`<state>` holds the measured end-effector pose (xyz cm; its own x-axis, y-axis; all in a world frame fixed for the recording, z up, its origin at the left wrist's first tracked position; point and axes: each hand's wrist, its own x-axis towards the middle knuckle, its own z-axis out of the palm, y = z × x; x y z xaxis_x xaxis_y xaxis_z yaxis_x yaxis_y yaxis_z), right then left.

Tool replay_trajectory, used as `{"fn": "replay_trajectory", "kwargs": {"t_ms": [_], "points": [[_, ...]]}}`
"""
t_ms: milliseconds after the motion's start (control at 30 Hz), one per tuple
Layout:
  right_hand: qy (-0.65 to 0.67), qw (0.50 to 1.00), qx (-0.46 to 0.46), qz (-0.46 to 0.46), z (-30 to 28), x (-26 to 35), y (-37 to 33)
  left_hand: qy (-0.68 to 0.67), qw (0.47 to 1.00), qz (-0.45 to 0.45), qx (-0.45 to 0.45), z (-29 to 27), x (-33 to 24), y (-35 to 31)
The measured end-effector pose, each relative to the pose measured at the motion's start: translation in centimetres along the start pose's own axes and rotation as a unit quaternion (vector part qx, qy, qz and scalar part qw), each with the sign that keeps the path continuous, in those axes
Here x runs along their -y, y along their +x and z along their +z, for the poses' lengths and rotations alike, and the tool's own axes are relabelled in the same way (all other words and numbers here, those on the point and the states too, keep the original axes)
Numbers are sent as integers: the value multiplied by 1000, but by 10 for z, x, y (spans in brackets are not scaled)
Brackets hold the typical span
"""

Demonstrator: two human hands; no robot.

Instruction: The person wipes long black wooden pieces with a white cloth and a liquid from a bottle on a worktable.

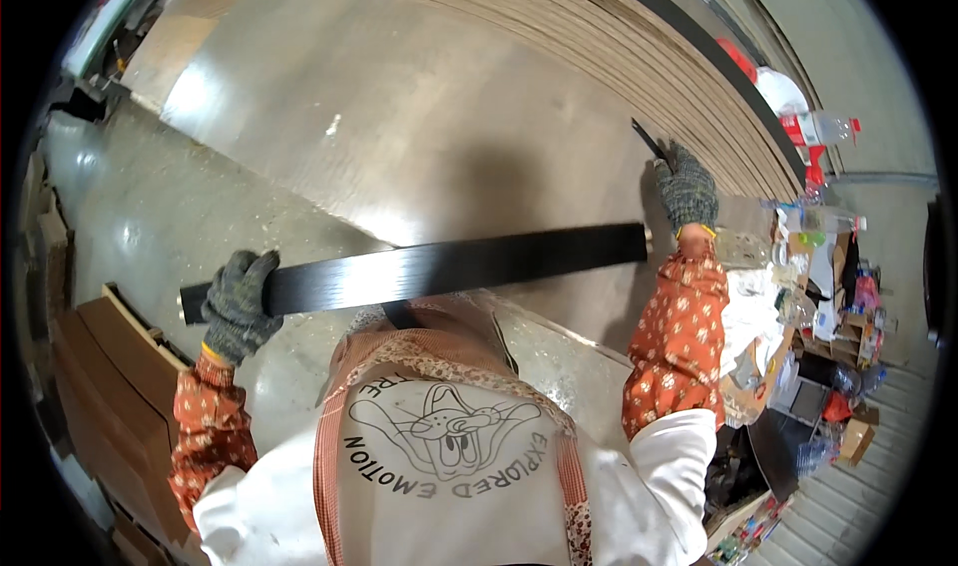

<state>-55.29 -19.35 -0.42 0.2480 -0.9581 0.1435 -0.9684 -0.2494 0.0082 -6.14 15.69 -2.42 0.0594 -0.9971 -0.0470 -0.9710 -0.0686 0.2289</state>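
My left hand (240, 304), in a dark grey knit glove, is wrapped round the left end of a long, flat black strip (459, 270). The strip lies across the front of my body, its right end a little higher than its left. At the right, my gloved right hand (686, 187) is closed on a thin black stick-like piece (647, 137) that points up and left. What kind of piece it is cannot be made out. This hand is beside a stack of thin brown strips (639, 67), over a wide brown board surface (399, 117).
Behind the stack runs a long dark edge (743, 77). Plastic bottles (830, 129) and a cluttered table with white paper (753, 311) are at the right. Brown cardboard or panels (105, 376) stand at the left. Grey floor (130, 207) shows beside the board.
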Motion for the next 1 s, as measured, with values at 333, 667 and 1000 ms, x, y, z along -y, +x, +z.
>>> {"fn": "replay_trajectory", "kwargs": {"t_ms": [333, 667, 1000], "points": [[6, 975, -22, -223, 28, 91, -62, -36, 963, -235, -123, 28, -23, -131], [179, 927, 20, -329, 4, 128, -197, -34, 952, -291, -92, 39, -102, -124], [123, 889, -171, -406, 1, 119, -155, -53, 942, -329, -36, 39, -173, -149]]}}
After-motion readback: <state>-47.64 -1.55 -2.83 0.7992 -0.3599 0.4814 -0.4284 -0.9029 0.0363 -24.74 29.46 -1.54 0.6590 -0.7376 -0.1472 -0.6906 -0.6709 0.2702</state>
